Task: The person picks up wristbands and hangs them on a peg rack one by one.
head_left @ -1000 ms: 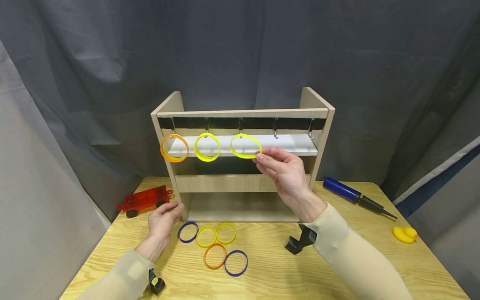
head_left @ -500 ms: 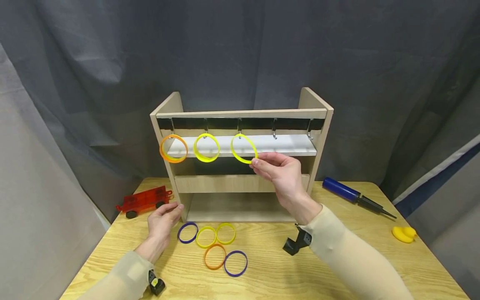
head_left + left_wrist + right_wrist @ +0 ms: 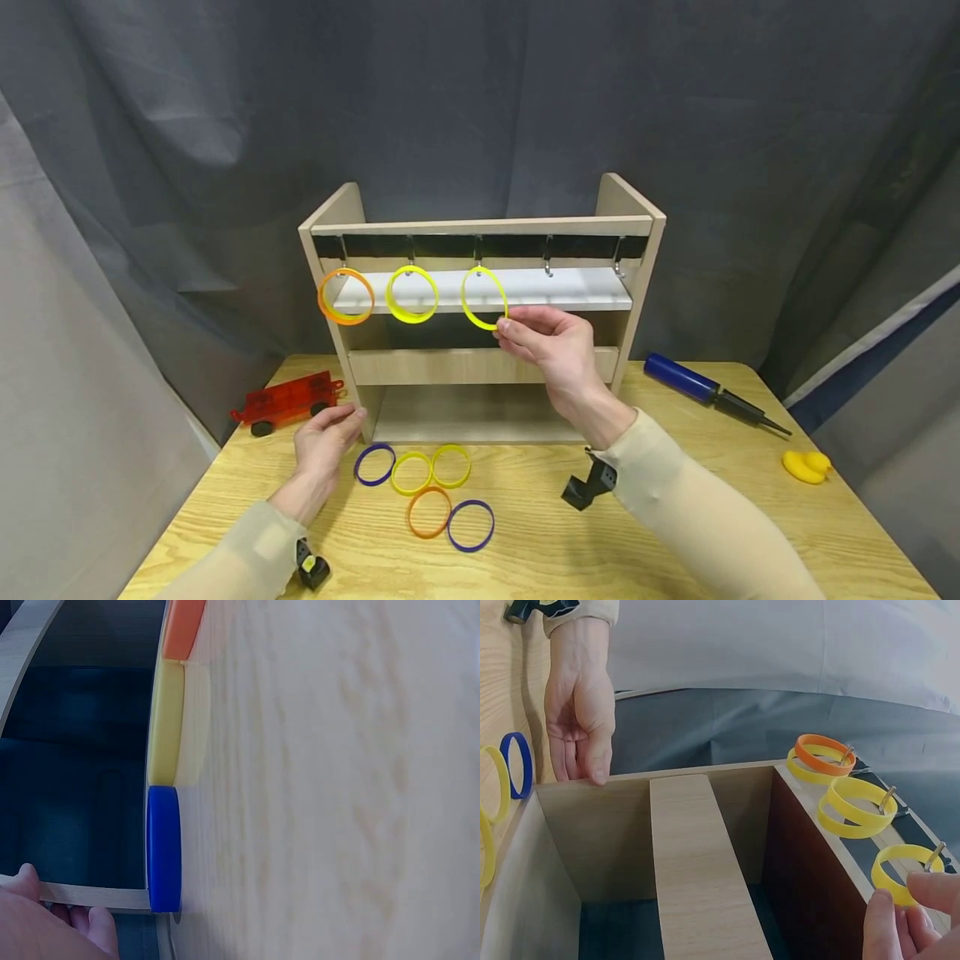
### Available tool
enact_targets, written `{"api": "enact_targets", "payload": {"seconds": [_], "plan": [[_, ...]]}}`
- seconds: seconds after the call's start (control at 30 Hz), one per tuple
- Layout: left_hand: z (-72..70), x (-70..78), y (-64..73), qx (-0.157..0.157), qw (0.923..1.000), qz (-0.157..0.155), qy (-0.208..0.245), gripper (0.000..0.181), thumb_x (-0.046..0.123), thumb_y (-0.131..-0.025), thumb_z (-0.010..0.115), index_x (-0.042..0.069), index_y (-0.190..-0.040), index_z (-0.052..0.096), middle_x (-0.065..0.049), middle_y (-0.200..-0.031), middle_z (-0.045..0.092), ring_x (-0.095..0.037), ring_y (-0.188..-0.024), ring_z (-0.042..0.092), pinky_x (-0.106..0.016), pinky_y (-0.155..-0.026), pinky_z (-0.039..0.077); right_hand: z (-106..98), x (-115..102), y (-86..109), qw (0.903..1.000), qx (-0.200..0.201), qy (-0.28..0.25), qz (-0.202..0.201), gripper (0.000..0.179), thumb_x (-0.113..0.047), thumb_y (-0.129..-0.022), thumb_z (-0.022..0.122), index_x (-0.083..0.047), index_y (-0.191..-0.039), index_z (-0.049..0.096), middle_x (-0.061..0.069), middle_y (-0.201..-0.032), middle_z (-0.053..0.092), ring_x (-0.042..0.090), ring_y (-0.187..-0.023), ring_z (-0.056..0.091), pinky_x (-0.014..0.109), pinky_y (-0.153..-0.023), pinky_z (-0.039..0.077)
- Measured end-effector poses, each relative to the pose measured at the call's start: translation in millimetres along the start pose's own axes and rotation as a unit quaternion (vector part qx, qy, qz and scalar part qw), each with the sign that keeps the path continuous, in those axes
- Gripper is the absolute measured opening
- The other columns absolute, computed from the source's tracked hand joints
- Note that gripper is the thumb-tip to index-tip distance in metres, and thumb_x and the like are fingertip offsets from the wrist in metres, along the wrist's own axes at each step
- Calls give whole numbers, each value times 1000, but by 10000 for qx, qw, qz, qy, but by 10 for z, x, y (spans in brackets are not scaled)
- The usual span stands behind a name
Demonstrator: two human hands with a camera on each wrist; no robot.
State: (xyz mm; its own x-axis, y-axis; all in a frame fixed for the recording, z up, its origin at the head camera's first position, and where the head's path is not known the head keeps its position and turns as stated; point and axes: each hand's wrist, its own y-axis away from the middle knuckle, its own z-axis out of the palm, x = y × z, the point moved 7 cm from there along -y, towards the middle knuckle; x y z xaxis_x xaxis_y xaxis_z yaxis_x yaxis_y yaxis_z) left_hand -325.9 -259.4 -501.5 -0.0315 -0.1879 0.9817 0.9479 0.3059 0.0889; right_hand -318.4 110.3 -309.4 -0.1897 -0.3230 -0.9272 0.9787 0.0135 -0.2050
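Note:
My right hand (image 3: 557, 346) pinches the lower right rim of a yellow silicone wristband (image 3: 463, 302), whose top hangs on the middle hook (image 3: 479, 250) of a small wooden shelf (image 3: 480, 367). In the right wrist view, that wristband (image 3: 881, 859) loops around the hook's tip, thumb and fingers at its near edge. Left of it hang an orange wristband (image 3: 347, 322) with a yellow one behind it, and yellow wristbands (image 3: 412, 319) on the second hook. My left hand (image 3: 326, 442) grips the front edge of the shelf's left side panel; the left wrist view shows fingers (image 3: 101, 930) at that panel.
On the table before the shelf lie two blue wristbands (image 3: 469, 551), two yellow wristbands (image 3: 412, 493) and an orange wristband (image 3: 429, 537). A red toy wagon (image 3: 288, 402) stands left; a blue hand pump (image 3: 682, 379) and yellow rubber duck (image 3: 806, 467) lie right. Two bare hooks (image 3: 548, 258) hang rightward.
My right hand has moved left and slightly down, still pinching the yellow wristband, which has gone from stretched sideways to hanging rounder below the middle hook. The left hand stays in place.

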Motion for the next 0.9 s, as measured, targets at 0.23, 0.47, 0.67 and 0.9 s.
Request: {"api": "enact_targets", "payload": {"seconds": [0.23, 0.47, 0.67, 0.9], "plan": [[9, -1, 5, -36, 10000, -7, 31, 13, 8, -100, 86, 17, -109, 85, 19, -88, 83, -3, -93, 83, -25, -95, 69, -74, 42, 27, 9998, -59, 194, 22, 19, 8, -97, 82, -8, -108, 83, -3, -95, 87, 11, -89, 85, 31, -89, 72], [0, -3, 8, 6, 10000, -6, 10, 12, 7, -100, 85, 18, -106, 85, 18, -89, 83, -5, -94, 83, -26, -95, 69, -216, 249, 121, 9960, -333, 807, 215, 30, 5, -98, 82, 11, -126, 73, -7, -94, 86, 10, -92, 84, 31, -90, 72], [-5, -10, -3, -23, 10000, -55, -23, 12, 8, -101, 84, 15, -111, 83, 18, -89, 83, -5, -96, 83, -25, -96, 69, -300, 569, 218, 9919, -599, 951, 584, 34, 7, -97, 81, 17, -128, 70, -4, -96, 85, 11, -93, 84, 32, -91, 72], [1, -3, -5, -10, 10000, -73, -20, 11, 8, -101, 85, 15, -109, 83, 18, -90, 82, -5, -95, 82, -22, -94, 69, -351, 919, 321, 9795, -991, 1538, 848, 33, 4, -95, 83, 17, -124, 73, 3, -98, 87, 10, -90, 84, 31, -86, 72]]}}
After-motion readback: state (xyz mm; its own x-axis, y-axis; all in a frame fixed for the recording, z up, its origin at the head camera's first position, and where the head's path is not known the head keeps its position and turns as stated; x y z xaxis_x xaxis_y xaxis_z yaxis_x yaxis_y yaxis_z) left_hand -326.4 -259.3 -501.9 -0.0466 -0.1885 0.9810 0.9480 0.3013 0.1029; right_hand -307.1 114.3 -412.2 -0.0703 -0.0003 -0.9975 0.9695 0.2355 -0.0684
